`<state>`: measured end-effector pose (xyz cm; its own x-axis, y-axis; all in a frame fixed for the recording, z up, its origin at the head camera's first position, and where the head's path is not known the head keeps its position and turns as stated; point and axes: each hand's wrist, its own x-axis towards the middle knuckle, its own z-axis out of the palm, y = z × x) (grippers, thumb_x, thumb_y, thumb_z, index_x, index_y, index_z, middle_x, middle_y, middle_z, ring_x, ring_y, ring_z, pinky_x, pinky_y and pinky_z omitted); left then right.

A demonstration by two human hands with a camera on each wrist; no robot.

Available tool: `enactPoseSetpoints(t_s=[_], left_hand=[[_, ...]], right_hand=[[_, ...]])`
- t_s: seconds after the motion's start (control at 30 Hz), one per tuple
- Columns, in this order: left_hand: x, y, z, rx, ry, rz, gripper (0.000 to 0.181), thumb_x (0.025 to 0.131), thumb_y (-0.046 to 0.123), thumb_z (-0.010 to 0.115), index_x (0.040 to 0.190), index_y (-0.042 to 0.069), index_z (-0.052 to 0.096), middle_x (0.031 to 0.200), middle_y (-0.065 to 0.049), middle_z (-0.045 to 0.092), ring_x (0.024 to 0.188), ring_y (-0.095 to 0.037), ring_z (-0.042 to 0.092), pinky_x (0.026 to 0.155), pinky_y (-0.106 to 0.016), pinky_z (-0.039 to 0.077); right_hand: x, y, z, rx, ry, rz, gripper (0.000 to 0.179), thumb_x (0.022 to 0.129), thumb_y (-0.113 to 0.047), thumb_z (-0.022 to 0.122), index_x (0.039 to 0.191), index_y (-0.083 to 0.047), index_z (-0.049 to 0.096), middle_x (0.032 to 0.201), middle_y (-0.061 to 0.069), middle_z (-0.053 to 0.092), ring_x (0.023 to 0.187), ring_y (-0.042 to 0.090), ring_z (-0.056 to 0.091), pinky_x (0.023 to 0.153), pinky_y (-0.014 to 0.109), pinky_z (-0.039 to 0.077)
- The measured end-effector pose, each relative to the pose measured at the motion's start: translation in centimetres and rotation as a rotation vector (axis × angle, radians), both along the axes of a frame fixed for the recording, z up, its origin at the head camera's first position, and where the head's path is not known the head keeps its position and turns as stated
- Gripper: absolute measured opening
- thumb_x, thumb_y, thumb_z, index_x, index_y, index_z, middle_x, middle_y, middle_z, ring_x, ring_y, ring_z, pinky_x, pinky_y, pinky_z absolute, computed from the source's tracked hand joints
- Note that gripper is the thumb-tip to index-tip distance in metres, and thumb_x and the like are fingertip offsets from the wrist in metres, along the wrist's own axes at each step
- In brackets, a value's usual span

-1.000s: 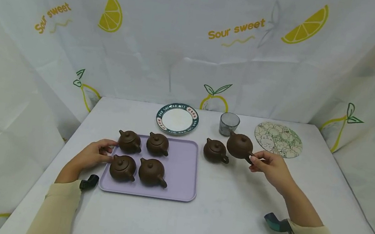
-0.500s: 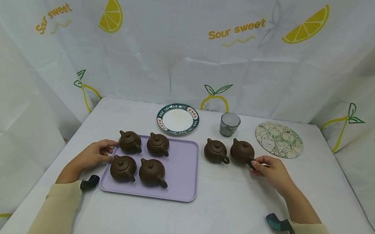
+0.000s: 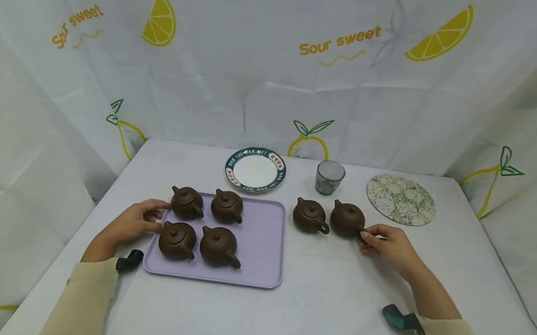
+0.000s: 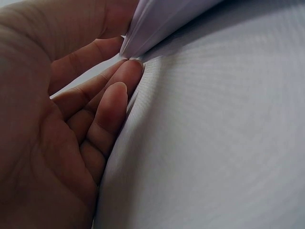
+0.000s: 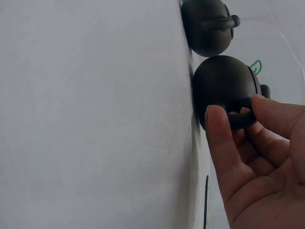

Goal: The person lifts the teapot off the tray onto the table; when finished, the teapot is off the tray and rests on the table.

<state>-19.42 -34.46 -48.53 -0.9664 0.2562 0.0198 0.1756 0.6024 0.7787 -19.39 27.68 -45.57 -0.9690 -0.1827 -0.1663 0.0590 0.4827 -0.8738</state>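
Note:
My right hand [image 3: 392, 250] pinches the handle of a small brown teapot [image 3: 347, 218], which sits upright on the white table. In the right wrist view, thumb and fingers are on the handle of this teapot [image 5: 224, 86]. Just left of it stands another brown teapot [image 3: 309, 216], very close by. Several similar teapots stand in two rows on a lilac tray [image 3: 260, 245], among them a front-left teapot [image 3: 177, 240]. My left hand [image 3: 131, 224] rests at the tray's left rim, thumb and forefinger spread along it. In the left wrist view, the tray's edge [image 4: 147, 24] meets the thumb.
A plate with a green patterned rim [image 3: 255, 170] lies behind the tray. A grey glass cup [image 3: 329, 178] stands behind the two teapots. To the right lies a round patterned mat [image 3: 399, 200]. A white curtain with lemon prints hangs at the back.
My right hand has lowered the teapot from above the table onto it, beside the other teapot, and still pinches its handle. My left hand has stayed at the tray's rim.

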Motion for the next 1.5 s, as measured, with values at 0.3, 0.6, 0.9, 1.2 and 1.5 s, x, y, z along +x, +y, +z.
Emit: enactPoseSetpoints(t_s=[0.3,0.6,0.9,1.2,1.5], left_hand=[[0.0,0.3,1.3,-0.015,0.003,-0.024,0.054,0.078,0.0,0.076,0.129,-0.002,0.058,0.099,-0.012,0.063,0.085,-0.018,0.058,0.074,-0.026,0.046],[0.4,0.9,2.7,-0.01,0.007,-0.021,0.052,0.078,-0.004,0.074,0.127,-0.007,0.057,0.099,-0.017,0.062,0.085,-0.018,0.057,0.073,-0.024,0.046],[1.2,1.9,3.7,-0.018,-0.028,-0.025,0.053,0.078,-0.003,0.074,0.128,-0.009,0.056,0.098,-0.017,0.061,0.084,-0.02,0.056,0.073,-0.026,0.045],[-0.3,0.2,0.4,0.015,-0.018,-0.01,0.056,0.078,-0.002,0.076,0.13,-0.004,0.056,0.098,-0.013,0.062,0.084,-0.019,0.056,0.072,-0.025,0.045],[0.0,0.1,0.2,0.032,-0.016,-0.009,0.056,0.077,0.002,0.078,0.129,-0.002,0.059,0.098,-0.013,0.063,0.086,-0.022,0.058,0.074,-0.026,0.046]], right_hand=[[0.3,-0.5,1.7,0.252,0.12,-0.041,0.039,0.098,-0.033,0.058,0.116,0.002,0.063,0.089,0.008,0.071,0.081,0.021,0.07,0.075,0.04,0.051],[-0.2,-5.6,4.2,0.122,0.172,0.01,0.032,0.098,-0.025,0.06,0.115,0.002,0.063,0.098,0.015,0.069,0.086,0.025,0.068,0.078,0.044,0.054],[-1.0,-14.0,3.4,0.032,0.152,0.153,0.02,0.095,-0.02,0.064,0.107,-0.004,0.068,0.089,0.009,0.068,0.08,0.019,0.066,0.071,0.032,0.054],[-2.7,-21.7,1.9,-0.065,0.104,0.267,0.012,0.094,-0.017,0.066,0.097,-0.007,0.07,0.092,0.003,0.066,0.073,0.016,0.067,0.067,0.034,0.054],[-3.1,-25.8,0.2,-0.035,0.098,0.297,0.018,0.09,-0.025,0.071,0.094,-0.008,0.07,0.079,0.004,0.069,0.068,0.013,0.066,0.058,0.03,0.052]])
